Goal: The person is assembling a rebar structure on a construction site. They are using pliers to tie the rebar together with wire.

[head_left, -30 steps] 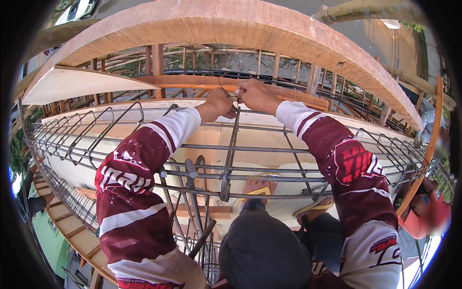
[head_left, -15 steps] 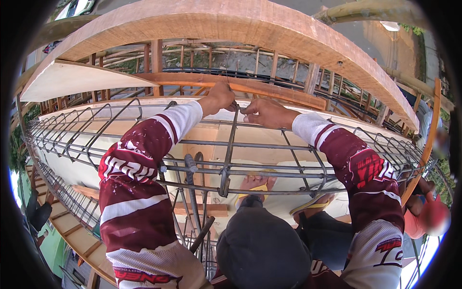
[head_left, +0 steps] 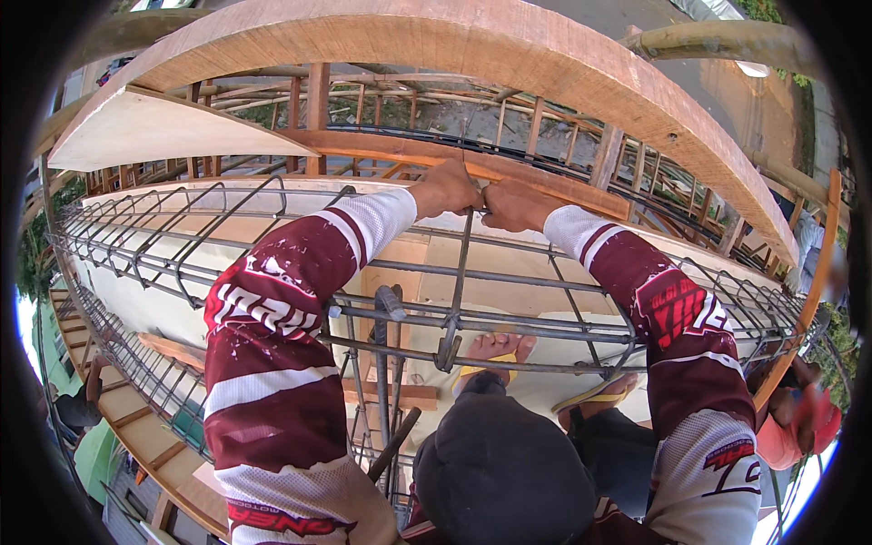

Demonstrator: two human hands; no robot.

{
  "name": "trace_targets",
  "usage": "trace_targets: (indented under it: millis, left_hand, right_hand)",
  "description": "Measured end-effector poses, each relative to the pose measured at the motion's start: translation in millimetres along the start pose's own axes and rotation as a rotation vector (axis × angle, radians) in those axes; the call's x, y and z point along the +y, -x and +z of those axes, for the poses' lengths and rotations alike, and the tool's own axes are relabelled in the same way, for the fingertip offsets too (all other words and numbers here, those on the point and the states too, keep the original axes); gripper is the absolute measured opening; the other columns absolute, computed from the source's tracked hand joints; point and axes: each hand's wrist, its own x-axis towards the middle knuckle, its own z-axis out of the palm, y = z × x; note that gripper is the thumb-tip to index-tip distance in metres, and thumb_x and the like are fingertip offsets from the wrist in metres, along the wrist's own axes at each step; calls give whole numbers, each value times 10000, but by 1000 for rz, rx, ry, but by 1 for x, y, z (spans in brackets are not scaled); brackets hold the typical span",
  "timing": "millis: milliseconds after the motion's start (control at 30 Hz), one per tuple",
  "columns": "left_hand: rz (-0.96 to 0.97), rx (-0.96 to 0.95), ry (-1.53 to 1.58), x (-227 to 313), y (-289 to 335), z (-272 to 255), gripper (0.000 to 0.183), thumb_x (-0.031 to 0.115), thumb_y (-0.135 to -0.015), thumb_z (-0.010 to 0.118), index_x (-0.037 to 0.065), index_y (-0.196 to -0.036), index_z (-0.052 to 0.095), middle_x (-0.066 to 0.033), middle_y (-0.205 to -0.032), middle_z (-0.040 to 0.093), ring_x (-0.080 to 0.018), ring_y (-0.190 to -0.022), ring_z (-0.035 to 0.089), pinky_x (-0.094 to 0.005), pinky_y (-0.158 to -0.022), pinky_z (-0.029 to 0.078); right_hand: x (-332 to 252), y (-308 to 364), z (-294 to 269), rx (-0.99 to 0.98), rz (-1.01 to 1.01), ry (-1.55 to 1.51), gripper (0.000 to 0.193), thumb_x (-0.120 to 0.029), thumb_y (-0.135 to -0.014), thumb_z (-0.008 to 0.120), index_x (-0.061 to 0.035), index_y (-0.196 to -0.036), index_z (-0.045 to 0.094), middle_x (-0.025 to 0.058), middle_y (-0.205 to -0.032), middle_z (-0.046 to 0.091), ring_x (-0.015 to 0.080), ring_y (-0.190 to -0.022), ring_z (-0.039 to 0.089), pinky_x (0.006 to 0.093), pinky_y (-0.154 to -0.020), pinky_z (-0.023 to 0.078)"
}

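Both arms stretch forward over a steel rebar cage (head_left: 545, 320) to its far top bar. There my left hand (head_left: 447, 189) is closed at the spot where a stirrup (head_left: 461, 263) meets the bar. A thin dark wire (head_left: 465, 150) sticks up beside its fingers. Right against it, my right hand (head_left: 520, 205) has its fingers bent and pressed together at the same joint. Whatever it pinches is hidden behind the fingers. Below, the stirrup's near end hooks around the near bars.
A thick curved wooden beam (head_left: 436, 36) arches beyond the hands. My sandalled feet (head_left: 495, 352) stand on pale boards within the cage. Upright rebars (head_left: 381, 363) rise left of my legs. A co-worker in a red cap (head_left: 804, 422) is at the right edge; another person (head_left: 80, 404) is far left.
My right hand has drawn in to meet the left, its fingers now folded at the joint. The whole view has shifted slightly, moving the cage to the right.
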Motion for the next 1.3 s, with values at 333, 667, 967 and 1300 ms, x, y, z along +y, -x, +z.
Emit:
trace_targets:
  millis: [333, 667, 967, 1300]
  left_hand:
    - [-15, 60, -162, 14, 5, 3, 312, 210, -660, 872, -57, -724, 724, -165, -699, 723, -229, -686, 728, -347, -685, 573]
    - [17, 163, -281, 12, 2, 10, 443, 272, -659, 891, -75, -878, 725, -237, -920, 737, -329, -931, 737, -379, -786, 581]
    - [69, 219, -302, 16, 3, 20, 440, 255, -683, 869, -87, -905, 705, -272, -953, 720, -370, -966, 720, -400, -815, 575]
    - [-33, -186, 394, -4, -9, -23, 219, -64, -868, 615, -193, -1041, 582, -236, -903, 681, -318, -797, 730, -374, -775, 658]
  right_hand:
    - [23, -16, 21, -52, 123, -852, 209, -93, -869, 620, 49, -1001, 696, 133, -928, 709, 169, -832, 688, 330, -703, 534]
    - [18, -22, 13, 99, 267, -1410, 108, 21, -875, 623, 60, -940, 700, 109, -882, 704, 195, -821, 673, 315, -670, 534]
    - [11, -21, -9, 22, 207, -464, 142, -43, -867, 674, 55, -964, 707, 131, -931, 718, 229, -851, 653, 341, -722, 522]
    - [10, -6, 10, 323, 31, -720, 93, -37, -882, 655, 10, -944, 707, 133, -919, 709, 254, -894, 666, 382, -798, 516]
